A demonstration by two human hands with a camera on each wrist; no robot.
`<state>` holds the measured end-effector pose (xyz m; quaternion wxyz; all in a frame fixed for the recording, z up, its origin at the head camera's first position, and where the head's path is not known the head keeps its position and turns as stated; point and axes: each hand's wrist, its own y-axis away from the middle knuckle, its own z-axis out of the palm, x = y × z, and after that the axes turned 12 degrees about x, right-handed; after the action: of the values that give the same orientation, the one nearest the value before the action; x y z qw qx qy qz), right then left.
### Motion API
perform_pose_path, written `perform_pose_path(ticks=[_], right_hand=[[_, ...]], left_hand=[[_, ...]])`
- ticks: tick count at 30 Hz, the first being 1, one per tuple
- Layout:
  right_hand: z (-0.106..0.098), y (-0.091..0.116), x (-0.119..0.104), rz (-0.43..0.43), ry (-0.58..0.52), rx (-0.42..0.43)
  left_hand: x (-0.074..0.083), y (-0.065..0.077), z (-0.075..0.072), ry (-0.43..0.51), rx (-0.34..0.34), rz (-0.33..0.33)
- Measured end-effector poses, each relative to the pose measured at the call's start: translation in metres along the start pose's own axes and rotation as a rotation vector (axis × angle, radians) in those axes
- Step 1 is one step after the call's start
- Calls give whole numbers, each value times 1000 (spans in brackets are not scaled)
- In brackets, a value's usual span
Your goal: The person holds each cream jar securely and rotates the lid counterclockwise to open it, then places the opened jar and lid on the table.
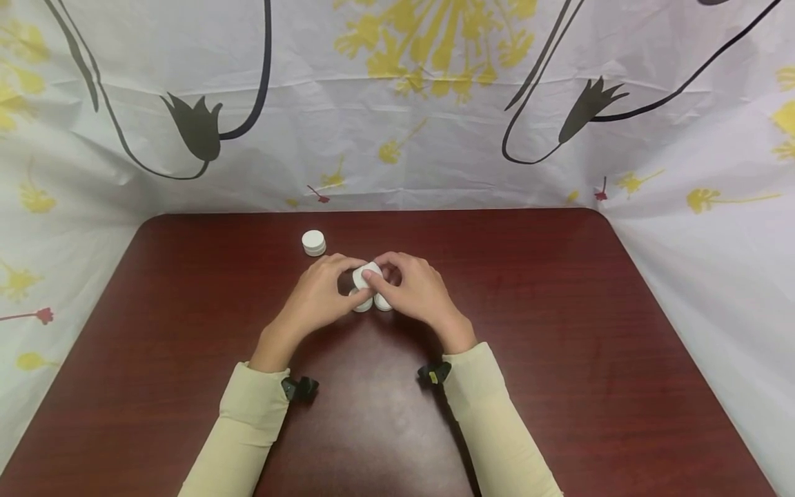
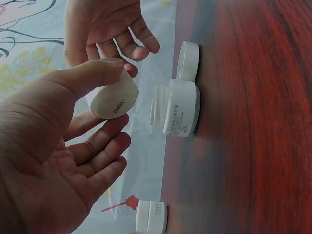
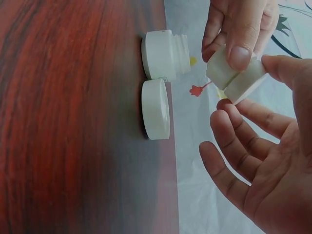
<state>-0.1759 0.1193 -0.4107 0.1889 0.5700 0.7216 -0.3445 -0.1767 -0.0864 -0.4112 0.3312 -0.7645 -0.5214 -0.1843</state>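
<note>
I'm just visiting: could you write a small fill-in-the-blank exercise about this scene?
1. The left hand and the right hand hold a jar whose colour is ____.
2. Next to the open jar lies a loose ____.
3. With the open jar and the closed jar, the table bears ____ standing jars.

Missing words: white; lid; two.

The left grip (image 2: 51,144) partly hides the held jar (image 2: 117,100); print (image 2: 173,120) on the open jar (image 2: 186,105) blurs; both sleeves (image 1: 509,442) are cropped below.
</note>
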Motion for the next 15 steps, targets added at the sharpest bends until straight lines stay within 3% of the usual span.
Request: perform_pose_path(ticks=[15], right_hand=[[-3,0,0,-22,-27,-1]], left_hand=[[0,0,-1,-1,-2,-28]])
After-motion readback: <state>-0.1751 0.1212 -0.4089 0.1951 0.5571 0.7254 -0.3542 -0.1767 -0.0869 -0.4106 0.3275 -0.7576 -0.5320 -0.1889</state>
